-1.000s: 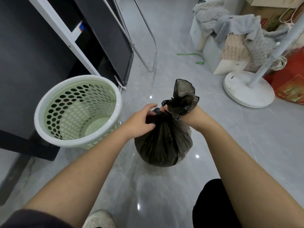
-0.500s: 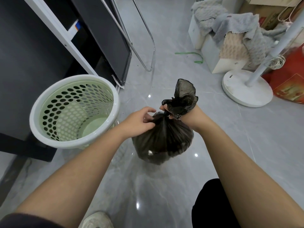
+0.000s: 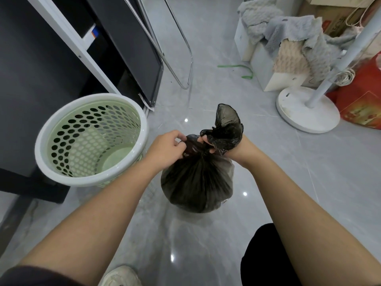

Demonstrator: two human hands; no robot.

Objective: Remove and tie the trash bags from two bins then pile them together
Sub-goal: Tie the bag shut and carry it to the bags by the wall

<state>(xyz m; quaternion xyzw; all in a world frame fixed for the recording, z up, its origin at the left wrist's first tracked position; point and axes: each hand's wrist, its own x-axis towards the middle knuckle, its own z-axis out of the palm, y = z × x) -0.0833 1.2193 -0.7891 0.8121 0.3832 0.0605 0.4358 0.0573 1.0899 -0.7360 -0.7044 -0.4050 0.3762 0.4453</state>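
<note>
A full black trash bag (image 3: 198,182) hangs just above the grey floor in the middle of the view. Its neck is twisted and gathered, with a loose flap of plastic sticking up. My left hand (image 3: 167,149) pinches the neck from the left. My right hand (image 3: 218,145) grips the neck from the right, mostly hidden behind the bunched flap wrapped over it. A pale green perforated bin (image 3: 90,139) with a white rim stands to the left with no bag inside. A second bin is not in view.
Dark furniture with a white frame (image 3: 68,38) stands behind the bin. A chrome tube frame (image 3: 185,54) leans nearby. At right are a white fan base (image 3: 307,110), white boxes under grey cloths (image 3: 288,38) and a red bag (image 3: 365,106). My shoe (image 3: 121,275) is at the bottom.
The bag hangs a little lower than half a second ago. My left fingers have closed tighter on the twisted neck. The right hand keeps its grip.
</note>
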